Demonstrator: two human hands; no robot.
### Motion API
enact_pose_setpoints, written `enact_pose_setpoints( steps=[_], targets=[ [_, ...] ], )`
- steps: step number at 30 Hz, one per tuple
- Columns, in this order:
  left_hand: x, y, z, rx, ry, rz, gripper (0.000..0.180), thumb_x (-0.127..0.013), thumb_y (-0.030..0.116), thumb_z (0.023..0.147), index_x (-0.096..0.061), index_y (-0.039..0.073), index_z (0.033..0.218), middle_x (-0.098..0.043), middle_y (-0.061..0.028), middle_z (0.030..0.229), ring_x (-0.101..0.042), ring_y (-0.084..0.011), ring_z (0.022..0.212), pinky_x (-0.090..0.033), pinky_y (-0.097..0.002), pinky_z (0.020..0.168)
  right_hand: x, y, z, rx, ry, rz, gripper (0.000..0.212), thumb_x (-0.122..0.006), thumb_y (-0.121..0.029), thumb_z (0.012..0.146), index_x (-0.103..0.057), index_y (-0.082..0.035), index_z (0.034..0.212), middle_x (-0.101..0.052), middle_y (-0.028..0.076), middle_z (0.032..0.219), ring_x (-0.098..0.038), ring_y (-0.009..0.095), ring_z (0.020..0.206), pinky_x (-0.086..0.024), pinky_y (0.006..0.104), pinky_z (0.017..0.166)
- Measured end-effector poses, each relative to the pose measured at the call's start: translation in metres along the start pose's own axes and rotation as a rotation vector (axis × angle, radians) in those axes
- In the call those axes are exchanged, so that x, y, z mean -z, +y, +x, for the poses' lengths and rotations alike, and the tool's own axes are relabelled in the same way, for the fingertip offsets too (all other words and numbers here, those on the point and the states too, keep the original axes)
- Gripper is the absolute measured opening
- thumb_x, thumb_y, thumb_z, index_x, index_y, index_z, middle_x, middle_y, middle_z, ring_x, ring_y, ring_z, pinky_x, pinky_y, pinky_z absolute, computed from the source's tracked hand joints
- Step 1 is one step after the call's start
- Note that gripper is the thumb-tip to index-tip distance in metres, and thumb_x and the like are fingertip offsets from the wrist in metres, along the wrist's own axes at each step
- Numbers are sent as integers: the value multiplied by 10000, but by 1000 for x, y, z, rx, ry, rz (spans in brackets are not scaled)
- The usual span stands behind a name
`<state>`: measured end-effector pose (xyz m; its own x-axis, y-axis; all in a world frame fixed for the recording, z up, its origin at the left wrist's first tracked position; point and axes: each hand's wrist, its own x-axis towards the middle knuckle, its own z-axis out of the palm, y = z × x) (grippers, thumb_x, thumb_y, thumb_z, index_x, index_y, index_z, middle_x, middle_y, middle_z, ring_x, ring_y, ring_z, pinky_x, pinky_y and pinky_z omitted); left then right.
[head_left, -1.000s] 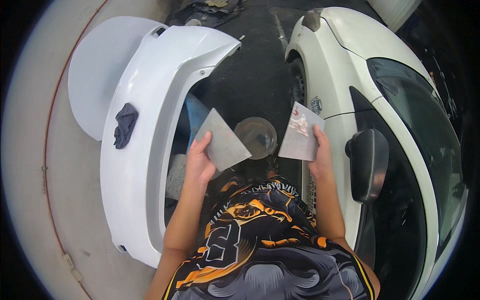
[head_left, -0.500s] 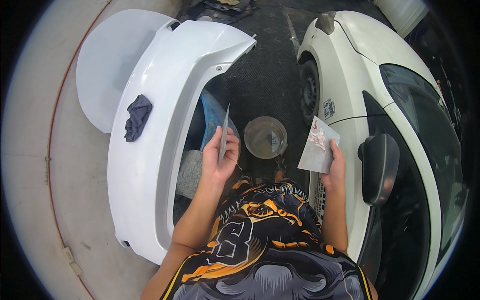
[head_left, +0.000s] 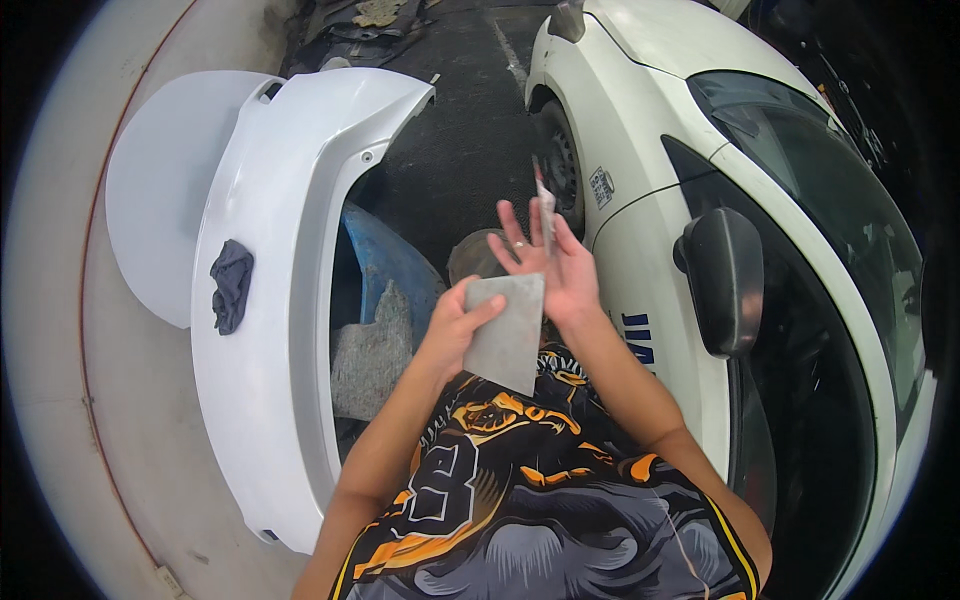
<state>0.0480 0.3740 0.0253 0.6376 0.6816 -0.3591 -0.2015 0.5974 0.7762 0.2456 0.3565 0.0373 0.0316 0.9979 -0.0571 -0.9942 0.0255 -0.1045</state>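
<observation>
My left hand [head_left: 457, 325] grips a thin, flat grey plate [head_left: 505, 335], its thumb lying over the face. Just beyond it, my right hand [head_left: 565, 275] is turned palm up with several fingers spread. A second thin plate [head_left: 547, 215] stands nearly edge-on between that hand's thumb and fingers, with whitish-pink paste and a red streak toward its top. The two plates are close together in front of my body; whether they touch, I cannot tell.
To the left stands a white car bumper [head_left: 255, 190] with a dark crumpled cloth [head_left: 232, 287] on it. A white car [head_left: 650, 230] with a black side mirror [head_left: 722, 282] is on the right. Between them are a round bucket [head_left: 472, 255], a blue curved piece [head_left: 385, 250] and a grey rough slab [head_left: 375, 360].
My hands have come together from apart. The right one swung left, turning its pasted plate edge-on; the left one turned its plate to show the flat face. The view shifted right.
</observation>
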Motion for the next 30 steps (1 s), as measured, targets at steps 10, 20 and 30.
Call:
enact_pose_setpoints(
  steps=[10, 20, 30],
  targets=[
    [27, 42, -2, -151, 93, 188, 261, -780, 214, 952, -599, 53, 1049, -685, -31, 940, -663, -93, 814, -541, -267, 698, -18, -39, 23, 132, -10, 105, 408, -365, -288, 1133, -668, -52, 1271, -653, 109, 1378, -473, 282, 1454, -314, 580, 1245],
    [41, 30, -2, -236, 293, 151, 331, -739, 120, 969, -697, -16, 1267, -736, -93, 1117, -701, -163, 976, -540, -322, 929, -18, -36, 4, 116, 321, -724, 411, -513, -306, 1100, -579, 10, 1356, -695, 131, 1263, -683, 231, 1137, -519, 374, 1029],
    [-3, 83, -1, -969, 276, 1563, 564, -609, -127, 828, -699, 135, 1319, -700, -99, 1214, -663, -320, 1145, -513, -428, 984, -8, -17, -17, 43, 294, -1167, 433, -518, -366, 1108, -636, 4, 1299, -700, 46, 1182, -636, 114, 1059, -483, 282, 957]
  ],
)
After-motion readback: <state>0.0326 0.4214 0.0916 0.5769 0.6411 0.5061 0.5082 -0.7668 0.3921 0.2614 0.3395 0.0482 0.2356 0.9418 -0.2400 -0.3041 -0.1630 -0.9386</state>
